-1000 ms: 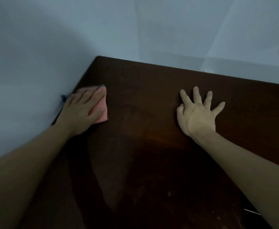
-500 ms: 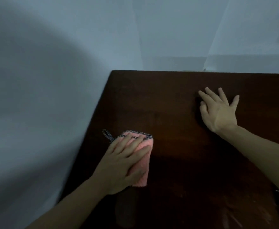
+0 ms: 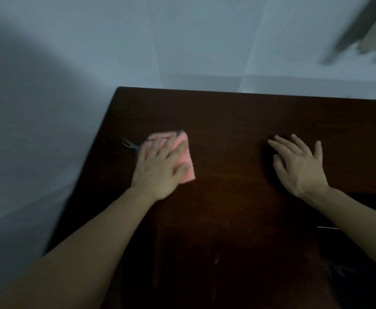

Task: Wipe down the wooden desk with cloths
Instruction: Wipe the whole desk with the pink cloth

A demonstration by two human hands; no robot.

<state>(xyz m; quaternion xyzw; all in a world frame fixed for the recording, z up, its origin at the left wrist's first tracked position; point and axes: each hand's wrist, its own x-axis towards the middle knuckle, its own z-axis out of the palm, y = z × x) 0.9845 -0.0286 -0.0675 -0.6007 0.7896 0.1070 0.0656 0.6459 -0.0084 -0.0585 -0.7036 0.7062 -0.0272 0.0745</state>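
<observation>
A dark wooden desk (image 3: 227,112) fills the lower part of the view, its far left corner at upper centre. A folded pink cloth (image 3: 188,170) with a grey trim and a small hanging loop lies flat on the desk's left part. My left hand (image 3: 160,168) presses down on the cloth with spread fingers, covering most of it. My right hand (image 3: 298,163) rests palm down on the bare desk to the right, fingers apart, holding nothing.
A pale tiled floor (image 3: 49,108) lies beyond the desk's left and far edges. A blurred grey and beige object (image 3: 365,34) shows at the top right. A dark shape (image 3: 360,253) sits by the desk's near right side.
My left hand slid the pink cloth back from the left edge, then forward and rightwards on the desk. The right hand stayed flat on the wood.
</observation>
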